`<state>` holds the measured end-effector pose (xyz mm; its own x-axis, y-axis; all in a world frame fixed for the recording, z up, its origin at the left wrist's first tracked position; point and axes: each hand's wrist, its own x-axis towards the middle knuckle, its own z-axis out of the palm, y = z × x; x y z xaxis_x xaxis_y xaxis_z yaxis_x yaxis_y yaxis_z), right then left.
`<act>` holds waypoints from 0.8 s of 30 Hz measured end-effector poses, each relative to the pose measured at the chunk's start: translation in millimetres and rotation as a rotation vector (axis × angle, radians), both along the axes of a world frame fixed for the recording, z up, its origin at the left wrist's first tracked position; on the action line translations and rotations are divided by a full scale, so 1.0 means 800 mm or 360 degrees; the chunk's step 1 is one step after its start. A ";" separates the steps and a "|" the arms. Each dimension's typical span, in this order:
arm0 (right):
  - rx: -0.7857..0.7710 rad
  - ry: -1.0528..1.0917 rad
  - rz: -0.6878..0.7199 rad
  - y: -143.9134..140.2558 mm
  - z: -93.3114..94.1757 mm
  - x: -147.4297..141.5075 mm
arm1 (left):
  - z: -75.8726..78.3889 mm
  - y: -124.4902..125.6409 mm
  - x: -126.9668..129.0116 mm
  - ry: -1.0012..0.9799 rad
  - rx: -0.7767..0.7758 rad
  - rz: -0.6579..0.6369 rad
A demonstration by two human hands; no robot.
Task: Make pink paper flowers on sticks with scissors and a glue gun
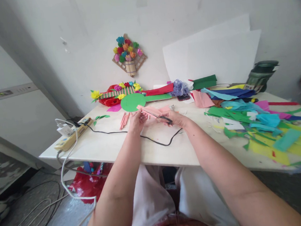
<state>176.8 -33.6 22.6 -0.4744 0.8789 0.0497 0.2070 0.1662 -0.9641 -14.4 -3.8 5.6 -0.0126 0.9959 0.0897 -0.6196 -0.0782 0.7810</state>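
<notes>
My left hand (138, 118) pinches the near end of a folded strip of pink paper (150, 110) above the white table (111, 144). My right hand (174, 118) grips black-handled scissors (164, 118) whose blades meet the pink strip. Both forearms reach out from the bottom of the view over my lap. A few rolled pink paper sticks (124, 121) lie just left of my left hand. A green paper disc (133, 102) lies behind the hands.
A black cable (158, 142) runs across the table to a power strip (72, 137) at the left edge. Heaps of coloured paper scraps (267, 124) cover the right side. Paper flower crafts (117, 93) sit at the back. A dark green jar (261, 75) stands far right.
</notes>
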 end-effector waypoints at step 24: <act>-0.0051 0.0021 -0.0018 0.003 -0.004 0.002 | -0.003 0.002 -0.002 0.0048 0.0001 0.0013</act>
<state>178.0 -31.5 19.1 -0.4641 0.8854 0.0273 0.1962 0.1328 -0.9715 -15.7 -1.8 2.9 -0.0181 0.9957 0.0909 -0.5954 -0.0838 0.7991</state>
